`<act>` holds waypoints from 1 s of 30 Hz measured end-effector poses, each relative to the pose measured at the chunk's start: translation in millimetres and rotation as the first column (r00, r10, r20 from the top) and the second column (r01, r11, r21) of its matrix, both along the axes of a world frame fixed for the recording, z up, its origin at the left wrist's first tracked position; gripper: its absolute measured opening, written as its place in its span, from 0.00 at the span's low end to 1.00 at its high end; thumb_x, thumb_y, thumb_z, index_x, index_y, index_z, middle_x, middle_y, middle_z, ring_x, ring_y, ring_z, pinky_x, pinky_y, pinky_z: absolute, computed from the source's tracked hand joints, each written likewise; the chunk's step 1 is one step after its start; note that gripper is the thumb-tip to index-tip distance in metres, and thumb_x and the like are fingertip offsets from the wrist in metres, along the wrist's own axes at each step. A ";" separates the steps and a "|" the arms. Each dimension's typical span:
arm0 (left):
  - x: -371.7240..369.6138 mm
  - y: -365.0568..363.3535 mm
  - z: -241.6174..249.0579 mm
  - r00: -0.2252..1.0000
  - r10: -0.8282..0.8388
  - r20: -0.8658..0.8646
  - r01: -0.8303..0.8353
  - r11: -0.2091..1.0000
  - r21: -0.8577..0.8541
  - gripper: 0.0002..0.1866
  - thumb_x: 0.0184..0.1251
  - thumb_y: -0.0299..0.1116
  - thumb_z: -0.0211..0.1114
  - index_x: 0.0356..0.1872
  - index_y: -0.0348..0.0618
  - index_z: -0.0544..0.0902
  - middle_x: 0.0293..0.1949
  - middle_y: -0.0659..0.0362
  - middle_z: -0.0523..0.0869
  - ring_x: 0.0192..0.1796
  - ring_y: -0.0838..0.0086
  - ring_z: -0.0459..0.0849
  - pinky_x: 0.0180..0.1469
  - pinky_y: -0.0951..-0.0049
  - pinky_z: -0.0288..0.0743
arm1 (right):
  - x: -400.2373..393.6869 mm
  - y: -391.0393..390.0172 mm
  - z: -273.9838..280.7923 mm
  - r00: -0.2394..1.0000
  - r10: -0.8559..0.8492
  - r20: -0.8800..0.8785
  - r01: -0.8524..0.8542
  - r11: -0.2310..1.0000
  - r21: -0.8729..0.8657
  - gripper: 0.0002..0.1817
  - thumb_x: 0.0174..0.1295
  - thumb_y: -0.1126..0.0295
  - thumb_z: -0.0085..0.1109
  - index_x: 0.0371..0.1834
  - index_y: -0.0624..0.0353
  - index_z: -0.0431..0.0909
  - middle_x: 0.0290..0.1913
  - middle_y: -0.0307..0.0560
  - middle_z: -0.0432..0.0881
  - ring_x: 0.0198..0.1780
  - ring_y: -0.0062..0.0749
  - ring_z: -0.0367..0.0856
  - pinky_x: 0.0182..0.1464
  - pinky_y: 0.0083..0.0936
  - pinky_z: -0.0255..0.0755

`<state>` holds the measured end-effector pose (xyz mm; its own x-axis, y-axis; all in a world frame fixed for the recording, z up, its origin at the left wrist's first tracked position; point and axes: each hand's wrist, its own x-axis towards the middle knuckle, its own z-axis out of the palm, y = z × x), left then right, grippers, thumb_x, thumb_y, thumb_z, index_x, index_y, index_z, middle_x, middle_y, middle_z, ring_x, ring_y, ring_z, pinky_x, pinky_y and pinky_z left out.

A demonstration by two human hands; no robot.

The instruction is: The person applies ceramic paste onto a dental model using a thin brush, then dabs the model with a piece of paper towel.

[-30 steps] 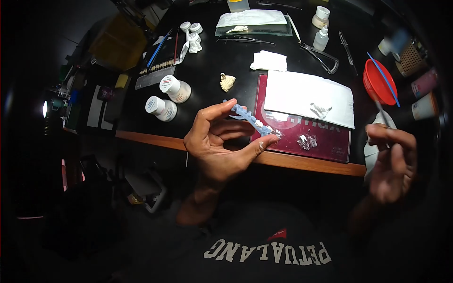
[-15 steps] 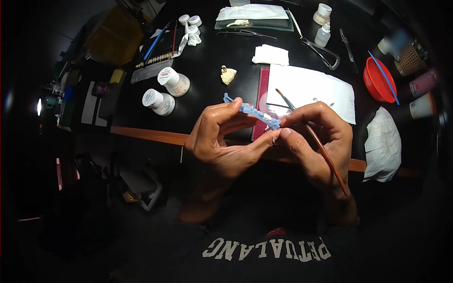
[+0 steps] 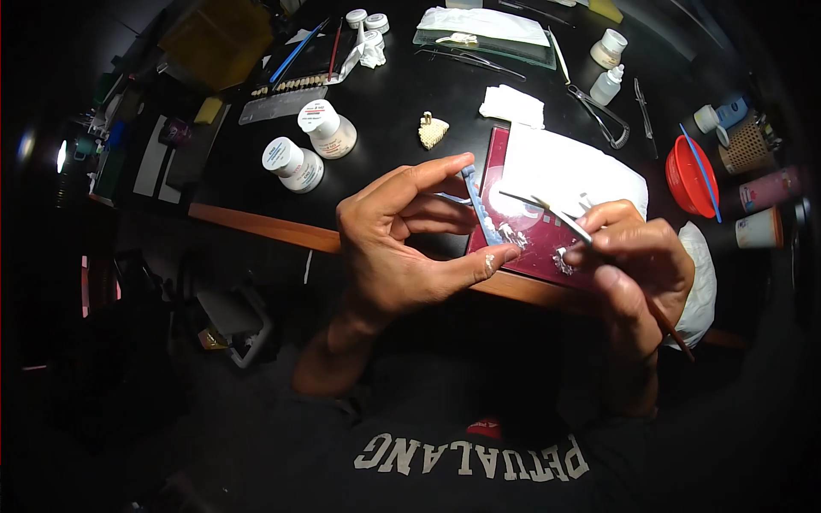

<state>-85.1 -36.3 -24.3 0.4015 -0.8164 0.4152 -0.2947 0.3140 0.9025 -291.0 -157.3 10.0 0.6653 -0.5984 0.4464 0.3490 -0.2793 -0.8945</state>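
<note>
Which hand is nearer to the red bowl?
Right. The right hand is just below and left of the red bowl in view, not touching; the left hand is much farther left, holding a blue strip.

Your board (image 3: pixel 539 246) looks glossy and smooth, the paper (image 3: pixel 599 162) on it matt. By its left edge, your strip (image 3: pixel 481 205) looks like ridged plastic; right of it, the bowl (image 3: pixel 687 181), shiny plastic.
</note>
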 end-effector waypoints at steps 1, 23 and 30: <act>1.4 -0.3 -0.3 0.999 0.012 0.030 -0.012 1.000 -0.004 0.40 0.44 0.21 0.87 0.64 0.28 0.78 0.45 0.50 0.88 0.45 0.70 0.92 0.48 0.73 0.90 | -1.6 -2.2 1.7 0.999 0.040 -0.019 -0.042 0.994 -0.105 0.13 0.52 0.83 0.65 0.43 0.67 0.83 0.39 0.53 0.87 0.44 0.38 0.85 0.55 0.30 0.76; 31.7 -12.6 -1.1 0.892 -0.273 0.361 0.325 0.941 -0.091 0.38 0.35 0.32 0.87 0.56 0.31 0.87 0.36 0.51 0.90 0.33 0.73 0.90 0.35 0.78 0.82 | 30.2 -18.8 -19.0 0.975 0.223 -0.004 -0.220 0.956 -0.192 0.05 0.45 0.80 0.63 0.26 0.62 0.78 0.24 0.44 0.83 0.55 0.64 0.86 0.64 0.49 0.75; 28.7 -15.1 -9.0 0.898 -0.317 0.305 0.367 0.922 -0.125 0.36 0.37 0.30 0.84 0.58 0.39 0.88 0.37 0.54 0.91 0.34 0.72 0.88 0.36 0.75 0.83 | 29.8 -12.2 -25.4 0.971 0.239 0.007 -0.235 0.960 -0.152 0.07 0.45 0.86 0.60 0.22 0.63 0.74 0.23 0.46 0.81 0.35 0.41 0.89 0.67 0.56 0.75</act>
<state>-56.4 -51.5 -33.3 -0.0396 -0.7862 0.6167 -0.3671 0.5855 0.7228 -261.2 -169.5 -15.4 0.7677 -0.3500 0.5368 0.4431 -0.3151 -0.8392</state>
